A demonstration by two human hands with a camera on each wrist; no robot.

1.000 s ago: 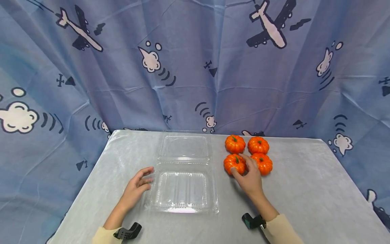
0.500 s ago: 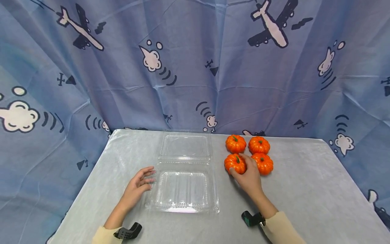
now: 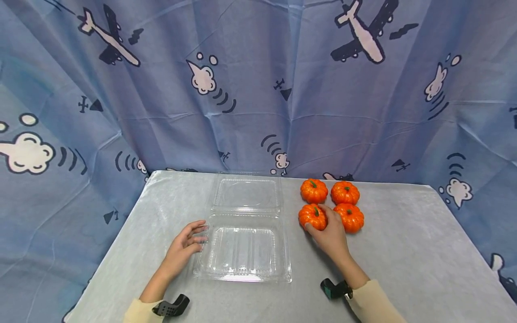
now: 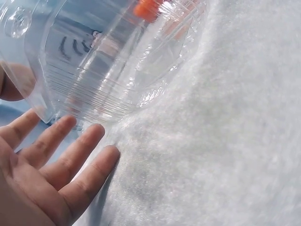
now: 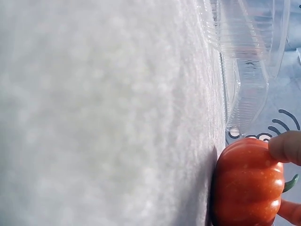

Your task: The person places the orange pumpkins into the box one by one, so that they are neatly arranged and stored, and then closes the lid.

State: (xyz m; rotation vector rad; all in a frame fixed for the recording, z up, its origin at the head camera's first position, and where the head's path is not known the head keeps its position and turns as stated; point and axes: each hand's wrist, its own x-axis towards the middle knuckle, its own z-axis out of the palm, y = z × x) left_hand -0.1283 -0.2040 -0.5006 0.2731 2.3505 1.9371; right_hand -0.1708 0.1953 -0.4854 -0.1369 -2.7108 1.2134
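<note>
My right hand grips a small orange pumpkin, thumb at its near side and fingers behind its green stem. In the right wrist view that pumpkin sits on the cloth with two digits against it. On the left, my left hand is spread loosely at the side of a clear plastic clamshell box. The left wrist view has its slightly bent fingers right at the box wall, and the thumb up by the rim. The box lies unfolded, its lid toward the back.
Three more orange pumpkins stand close by: one behind, one at the back right and one just right of my right hand. A pale cloth covers the table. Beyond its far edge hangs a blue patterned curtain.
The head view has shifted very slightly. Both hands, the box and the pumpkins keep their places; the right thumb has drawn a little closer around its pumpkin.
</note>
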